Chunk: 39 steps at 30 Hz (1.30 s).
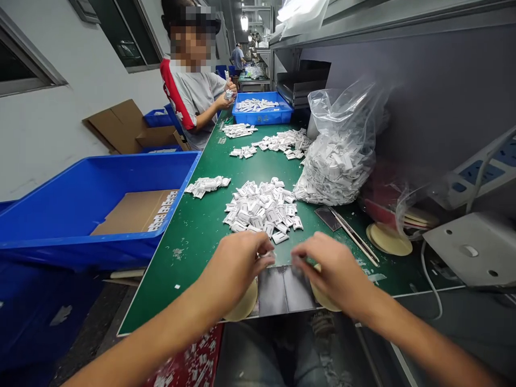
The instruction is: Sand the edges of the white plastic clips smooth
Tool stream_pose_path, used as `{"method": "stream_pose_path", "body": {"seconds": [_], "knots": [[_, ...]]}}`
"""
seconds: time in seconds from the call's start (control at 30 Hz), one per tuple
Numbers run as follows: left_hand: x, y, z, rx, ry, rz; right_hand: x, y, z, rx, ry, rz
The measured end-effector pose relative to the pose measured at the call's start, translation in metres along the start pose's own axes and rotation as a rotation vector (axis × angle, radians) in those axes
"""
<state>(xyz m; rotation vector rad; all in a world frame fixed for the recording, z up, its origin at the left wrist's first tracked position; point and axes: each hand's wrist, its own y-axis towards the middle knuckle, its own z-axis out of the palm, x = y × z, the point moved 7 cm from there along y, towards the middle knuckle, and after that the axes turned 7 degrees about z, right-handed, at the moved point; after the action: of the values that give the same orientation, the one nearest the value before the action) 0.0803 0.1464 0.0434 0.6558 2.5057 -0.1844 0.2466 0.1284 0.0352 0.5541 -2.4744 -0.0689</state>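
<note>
My left hand [241, 263] is bent over the front edge of the table, thumb and fingers pinched on a small white piece, mostly hidden. Across from it, my right hand [331, 269] has curled fingers whose tips are smeared by motion; whether they hold anything is unclear. Below and between the hands lie dark, smooth plates [278, 293] with a seam between them. Round yellowish discs, a left one [244, 305] and a right one [325, 297], show partly under my hands. Just beyond is a heap of small white plastic pieces [260, 207].
A clear bag of white pieces [336, 166] stands right of the heap, near tweezers [355, 236] and more discs [389, 239]. Smaller piles [207, 185] lie further back. A blue bin [97, 244] is at left. A co-worker [197, 97] sits beyond, beside a blue tray [264, 116].
</note>
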Motion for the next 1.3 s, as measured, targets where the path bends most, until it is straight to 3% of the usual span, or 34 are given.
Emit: {"method": "stream_pose_path", "body": {"seconds": [0.03, 0.1, 0.17, 0.27, 0.33, 0.43, 0.57, 0.63, 0.73, 0.87, 1.0, 1.13, 1.2, 1.3], "knots": [[-0.01, -0.013, 0.005, -0.044, 0.085, 0.09, 0.01, -0.012, 0.005, 0.028, 0.016, -0.088], [-0.027, -0.037, 0.022, -0.012, 0.125, 0.268, 0.031, -0.036, 0.013, 0.103, 0.133, -0.293], [-0.031, -0.048, 0.035, 0.097, -0.009, 0.294, 0.037, -0.046, 0.016, 0.203, 0.277, -0.344], [-0.012, -0.031, 0.03, 0.184, -0.177, 0.021, 0.015, -0.025, 0.012, 0.246, 0.2, -0.081], [0.001, -0.013, 0.02, 0.195, -0.194, -0.123, -0.003, -0.005, 0.001, 0.145, 0.079, 0.068], [0.005, 0.005, 0.01, 0.214, -0.216, -0.115, -0.009, 0.01, -0.002, 0.136, 0.05, 0.064], [0.017, 0.012, -0.012, 0.011, -0.155, -0.1, -0.017, 0.019, -0.01, -0.042, -0.021, 0.087], [0.021, 0.016, -0.016, -0.022, -0.129, -0.038, -0.013, 0.028, -0.004, -0.02, 0.007, 0.035], [0.029, 0.02, -0.015, -0.041, -0.056, 0.022, 0.001, 0.043, 0.013, 0.068, 0.032, -0.118], [0.047, 0.01, -0.014, -0.192, 0.075, -0.005, 0.002, 0.059, 0.026, 0.009, -0.046, -0.18], [0.058, -0.005, -0.01, -0.302, 0.271, 0.077, -0.004, 0.068, 0.035, -0.084, -0.306, -0.267], [0.068, -0.002, -0.002, -0.286, 0.419, 0.143, -0.011, 0.078, 0.043, -0.063, -0.512, -0.306], [0.078, 0.005, -0.011, -0.273, 0.382, 0.141, -0.011, 0.082, 0.038, -0.065, -0.502, -0.3], [0.106, 0.021, -0.049, -0.322, 0.312, 0.113, -0.004, 0.089, 0.026, -0.078, -0.399, -0.292]]}}
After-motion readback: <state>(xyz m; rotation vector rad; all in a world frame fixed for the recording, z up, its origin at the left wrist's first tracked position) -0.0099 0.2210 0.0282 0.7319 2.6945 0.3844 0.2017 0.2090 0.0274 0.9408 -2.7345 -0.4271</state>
